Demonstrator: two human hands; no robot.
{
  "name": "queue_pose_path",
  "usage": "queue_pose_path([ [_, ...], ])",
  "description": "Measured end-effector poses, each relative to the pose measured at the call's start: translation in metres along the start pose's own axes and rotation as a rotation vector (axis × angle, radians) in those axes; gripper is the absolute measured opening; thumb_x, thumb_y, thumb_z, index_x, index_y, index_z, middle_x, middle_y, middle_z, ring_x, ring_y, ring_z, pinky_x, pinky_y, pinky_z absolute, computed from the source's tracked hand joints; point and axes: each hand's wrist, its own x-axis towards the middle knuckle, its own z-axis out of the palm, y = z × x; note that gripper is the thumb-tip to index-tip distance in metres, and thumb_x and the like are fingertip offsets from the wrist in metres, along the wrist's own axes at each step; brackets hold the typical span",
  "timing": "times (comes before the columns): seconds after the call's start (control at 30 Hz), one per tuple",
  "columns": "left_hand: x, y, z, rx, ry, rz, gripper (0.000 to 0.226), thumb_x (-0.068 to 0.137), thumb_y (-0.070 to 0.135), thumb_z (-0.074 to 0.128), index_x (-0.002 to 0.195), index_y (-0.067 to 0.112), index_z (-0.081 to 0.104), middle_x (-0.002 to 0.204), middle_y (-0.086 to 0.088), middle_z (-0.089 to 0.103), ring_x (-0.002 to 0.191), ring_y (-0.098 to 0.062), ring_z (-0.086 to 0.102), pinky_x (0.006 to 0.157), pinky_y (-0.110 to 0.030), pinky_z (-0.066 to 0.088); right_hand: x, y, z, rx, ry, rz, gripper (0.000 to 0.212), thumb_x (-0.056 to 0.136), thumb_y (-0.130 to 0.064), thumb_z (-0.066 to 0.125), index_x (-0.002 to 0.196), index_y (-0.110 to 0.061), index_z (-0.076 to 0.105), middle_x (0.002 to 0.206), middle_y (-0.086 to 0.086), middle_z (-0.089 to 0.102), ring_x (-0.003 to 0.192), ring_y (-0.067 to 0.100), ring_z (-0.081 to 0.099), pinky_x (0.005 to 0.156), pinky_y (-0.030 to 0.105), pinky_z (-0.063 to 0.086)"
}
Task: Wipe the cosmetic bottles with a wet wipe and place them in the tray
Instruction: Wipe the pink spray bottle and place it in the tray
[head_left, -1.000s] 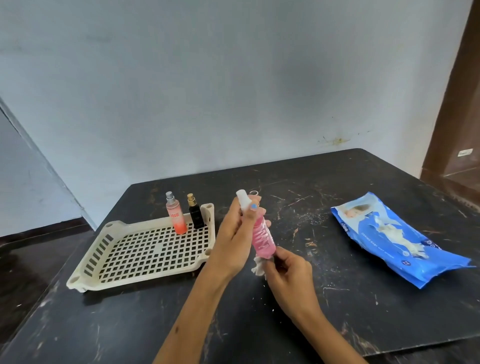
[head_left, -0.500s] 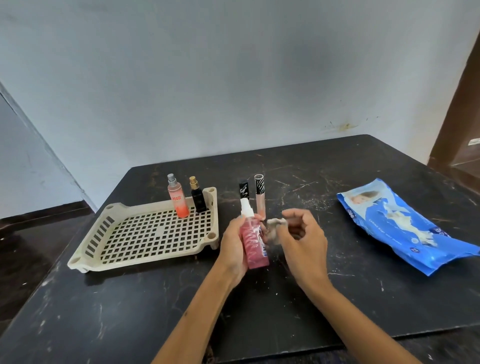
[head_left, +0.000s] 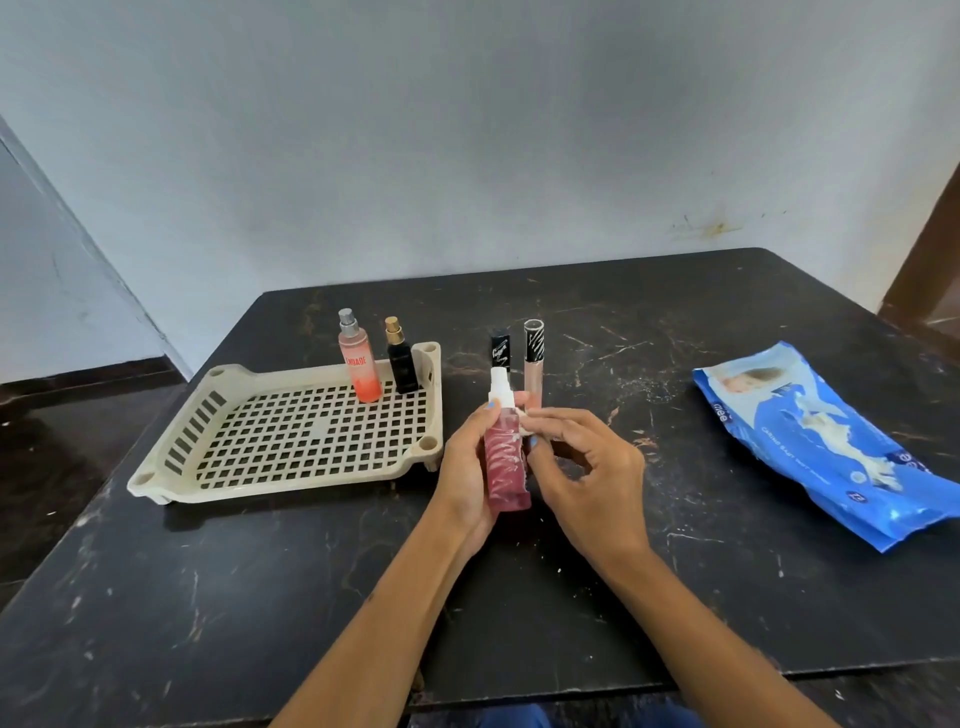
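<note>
My left hand grips a pink spray bottle with a white nozzle, held upright above the table. My right hand pinches a small white wet wipe against the bottle's upper right side. Behind them two slim cosmetic tubes stand on the table, one with a black cap and one pale with a striped black cap. A cream perforated tray lies to the left. An orange-pink spray bottle and a small black bottle stand upright in its far right corner.
A blue wet-wipe pack lies on the right of the black marble-patterned table. A pale wall stands right behind the table. A brown door frame is at the far right.
The pink bottle went from tilted and raised to upright and lower. My right hand moved from the bottle's bottom up to its upper side with the wipe. The view shifted, revealing the two tubes.
</note>
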Motion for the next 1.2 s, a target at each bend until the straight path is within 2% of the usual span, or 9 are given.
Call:
queue_pose_path([
  [0.1, 0.0, 0.0, -0.002, -0.013, 0.003, -0.02, 0.034, 0.094, 0.027, 0.041, 0.111, 0.009, 0.065, 0.104, -0.013, 0.069, 0.097, -0.024, 0.064, 0.096, -0.043, 0.047, -0.002, -0.002, 0.0, -0.007, -0.028, -0.026, 0.022, 0.079, 0.001, 0.064, 0.096, -0.006, 0.075, 0.101, -0.002, 0.071, 0.096, -0.001, 0.065, 0.082, 0.01, 0.049],
  [0.27, 0.0, 0.0, -0.002, -0.027, 0.008, -0.039, 0.03, 0.093, 0.024, 0.044, 0.105, 0.008, 0.065, 0.101, -0.015, 0.066, 0.086, -0.021, 0.064, 0.08, -0.034, 0.053, -0.004, 0.0, -0.003, -0.023, -0.048, -0.008, 0.022, 0.078, 0.005, 0.07, 0.096, -0.006, 0.076, 0.096, -0.001, 0.07, 0.091, 0.001, 0.065, 0.079, 0.01, 0.05],
  [0.4, 0.001, -0.001, 0.0, -0.028, -0.002, -0.006, 0.026, 0.085, 0.023, 0.053, 0.101, 0.006, 0.064, 0.098, -0.016, 0.064, 0.088, -0.023, 0.063, 0.09, -0.041, 0.048, -0.005, -0.002, -0.002, -0.021, -0.007, 0.048, 0.022, 0.081, 0.005, 0.07, 0.099, -0.007, 0.074, 0.096, -0.005, 0.069, 0.091, 0.001, 0.065, 0.078, 0.008, 0.049],
  [0.5, 0.002, -0.003, -0.001, -0.045, -0.01, -0.008, 0.037, 0.075, 0.029, 0.058, 0.103, 0.006, 0.065, 0.105, -0.019, 0.061, 0.094, -0.027, 0.059, 0.1, -0.048, 0.042, -0.007, -0.005, 0.0, -0.033, -0.009, 0.013, 0.022, 0.082, 0.003, 0.071, 0.101, -0.007, 0.073, 0.097, -0.005, 0.068, 0.092, 0.002, 0.064, 0.079, 0.01, 0.05],
  [0.6, 0.003, -0.004, -0.003, -0.058, -0.026, -0.006, 0.036, 0.074, 0.028, 0.059, 0.103, 0.008, 0.066, 0.101, -0.017, 0.061, 0.091, -0.027, 0.057, 0.102, -0.051, 0.039, -0.009, -0.005, -0.002, -0.037, -0.02, 0.008, 0.023, 0.08, 0.002, 0.073, 0.099, -0.009, 0.074, 0.092, -0.006, 0.069, 0.087, 0.003, 0.065, 0.072, 0.008, 0.05],
  [0.73, 0.003, -0.005, -0.002, -0.053, -0.036, 0.015, 0.021, 0.081, 0.023, 0.057, 0.091, 0.008, 0.068, 0.09, -0.013, 0.066, 0.086, -0.026, 0.061, 0.097, -0.05, 0.043, -0.009, -0.006, -0.003, -0.027, 0.02, 0.043, 0.023, 0.081, 0.001, 0.072, 0.1, -0.012, 0.074, 0.091, -0.007, 0.068, 0.082, 0.006, 0.064, 0.067, 0.009, 0.05],
  [0.9, 0.0, -0.002, -0.003, -0.034, -0.056, -0.009, 0.03, 0.073, 0.027, 0.061, 0.094, 0.007, 0.064, 0.078, -0.011, 0.063, 0.067, -0.022, 0.062, 0.074, -0.041, 0.051, -0.011, -0.005, -0.003, -0.027, 0.011, 0.001, 0.021, 0.076, 0.003, 0.073, 0.093, -0.01, 0.075, 0.084, -0.002, 0.069, 0.073, 0.007, 0.064, 0.063, 0.013, 0.053],
  [1.07, 0.002, -0.004, -0.004, -0.041, -0.057, -0.009, 0.026, 0.074, 0.024, 0.064, 0.093, 0.008, 0.068, 0.089, -0.013, 0.064, 0.081, -0.024, 0.061, 0.094, -0.048, 0.043, -0.01, -0.005, -0.002, -0.031, 0.008, -0.021, 0.021, 0.081, 0.002, 0.072, 0.1, -0.008, 0.074, 0.092, -0.002, 0.068, 0.085, 0.005, 0.064, 0.072, 0.009, 0.05],
  [1.2, 0.001, -0.002, -0.004, -0.036, -0.081, -0.008, 0.027, 0.072, 0.026, 0.061, 0.093, 0.01, 0.067, 0.077, -0.008, 0.064, 0.067, -0.02, 0.062, 0.073, -0.037, 0.052, -0.012, -0.004, -0.003, -0.017, -0.013, -0.052, 0.02, 0.078, 0.001, 0.071, 0.096, -0.008, 0.074, 0.086, -0.002, 0.067, 0.076, 0.003, 0.064, 0.066, 0.01, 0.051],
])
